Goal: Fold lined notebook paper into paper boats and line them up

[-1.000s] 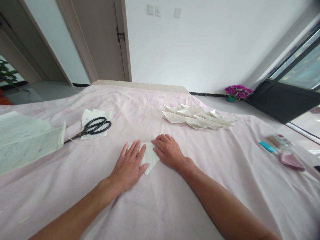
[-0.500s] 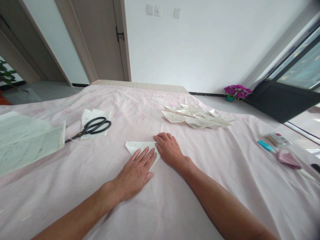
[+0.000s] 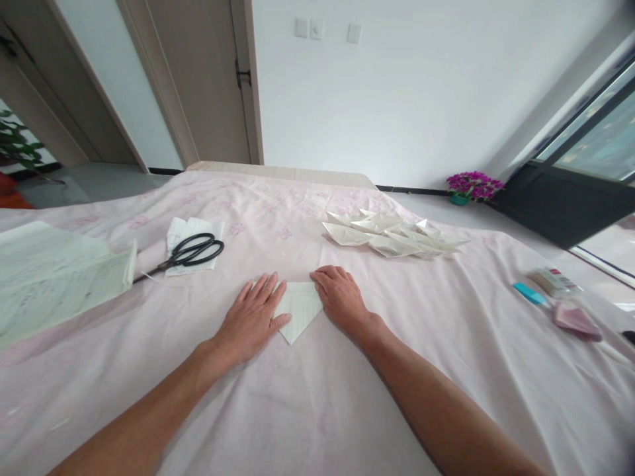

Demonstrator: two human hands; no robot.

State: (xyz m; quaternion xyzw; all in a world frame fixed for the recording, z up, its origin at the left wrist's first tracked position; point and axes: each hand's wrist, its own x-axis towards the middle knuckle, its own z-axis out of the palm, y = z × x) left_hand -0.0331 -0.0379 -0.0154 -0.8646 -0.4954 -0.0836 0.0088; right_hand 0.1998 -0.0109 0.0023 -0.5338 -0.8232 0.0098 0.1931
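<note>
A folded paper lies flat on the cloth, a white triangle with its point towards me and faint lines on it. My left hand rests palm down over its left corner, fingers stretched out. At the right corner, my right hand has its fingers bent together, closed on the paper's edge; that corner is hidden beneath them. Beyond my right hand sits a group of folded paper boats. Black-handled scissors lie to the left, partly over a small stack of paper.
Large printed sheets cover the left of the pink cloth. On the right are a blue item, a clear packet and a pink object. Purple flowers stand on the floor beyond.
My left hand has slid left across the folded paper, uncovering its middle and lower point. My right hand stays at the right corner. The view has shifted slightly.
</note>
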